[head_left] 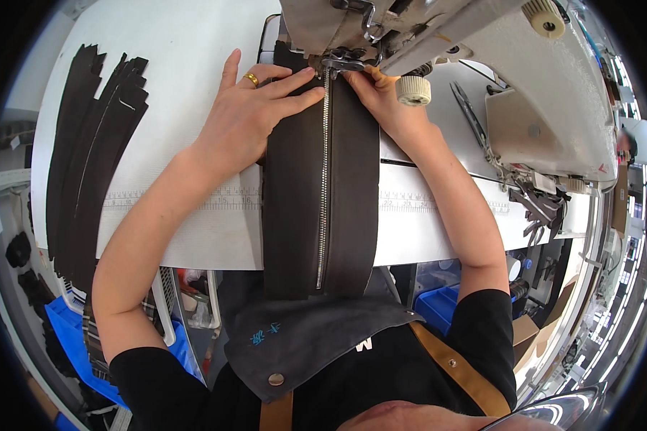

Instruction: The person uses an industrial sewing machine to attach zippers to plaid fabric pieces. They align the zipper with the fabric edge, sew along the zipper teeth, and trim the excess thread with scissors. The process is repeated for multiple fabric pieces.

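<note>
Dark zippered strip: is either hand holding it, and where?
Left hand: spread, fingertips resting atop the dark strip, left of the zipper, no grip visible. Right hand: at the strip's upper right edge, partly hidden; a grip cannot be told.

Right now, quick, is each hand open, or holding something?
Left hand: open, spread, touching the dark panel beside the metal zipper.
Right hand: near the presser foot; can't tell, the sewing machine partly hides it.

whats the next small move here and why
Probably ease the dark panel slightly farther under the presser foot: the left hand has fingertips beside the metal zipper, the right hand sits across from it by the foot, and a long zipper stretch lies on the person's side.
</note>
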`<state>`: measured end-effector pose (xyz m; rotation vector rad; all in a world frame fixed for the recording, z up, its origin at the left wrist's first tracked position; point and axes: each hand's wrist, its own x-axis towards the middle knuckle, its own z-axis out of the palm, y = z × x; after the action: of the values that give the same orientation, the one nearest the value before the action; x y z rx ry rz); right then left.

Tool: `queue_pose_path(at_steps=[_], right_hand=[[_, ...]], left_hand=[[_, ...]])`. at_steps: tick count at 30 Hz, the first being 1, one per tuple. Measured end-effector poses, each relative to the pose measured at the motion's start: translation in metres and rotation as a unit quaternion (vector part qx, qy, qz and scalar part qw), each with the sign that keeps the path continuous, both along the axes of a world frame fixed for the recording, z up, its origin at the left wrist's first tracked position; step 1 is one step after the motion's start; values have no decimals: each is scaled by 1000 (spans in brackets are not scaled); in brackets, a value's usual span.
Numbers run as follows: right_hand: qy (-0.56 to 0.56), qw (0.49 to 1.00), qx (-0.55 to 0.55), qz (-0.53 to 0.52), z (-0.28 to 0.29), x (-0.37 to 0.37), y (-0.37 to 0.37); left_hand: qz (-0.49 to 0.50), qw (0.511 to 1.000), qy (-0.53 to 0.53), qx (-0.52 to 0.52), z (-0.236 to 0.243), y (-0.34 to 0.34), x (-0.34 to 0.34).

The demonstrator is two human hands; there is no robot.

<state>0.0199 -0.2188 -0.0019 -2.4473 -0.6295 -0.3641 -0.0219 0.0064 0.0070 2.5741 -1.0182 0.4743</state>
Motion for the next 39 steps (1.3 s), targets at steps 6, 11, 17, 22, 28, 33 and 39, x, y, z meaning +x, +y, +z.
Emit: queue_pose_path(at_steps=[6,11,17,22,28,33,39], right_hand=[[-123,990,-28,57,18,-26,-8],[-273,956,-34,100,18,-26,-11],[-146,973,-166,70,18,-40,-5],[-67,992,59,92,6,-35,-16],[158,974,152,65,33,-96,-38],[124,953,-127,245,44,-177,-54],[-48,974,-87,204,27,-191,-31]], left_hand=[[12,1000,-1,3,-1,0,2],[7,999,-31,5,-3,-1,2],[9,1000,-18,-1,-3,2,2],[7,1000,-10,-3,0,-2,2],[73,997,12,-28,-5,4,-6],[121,965,159,-170,3,1,-97],[-22,989,139,37,7,14,-136]])
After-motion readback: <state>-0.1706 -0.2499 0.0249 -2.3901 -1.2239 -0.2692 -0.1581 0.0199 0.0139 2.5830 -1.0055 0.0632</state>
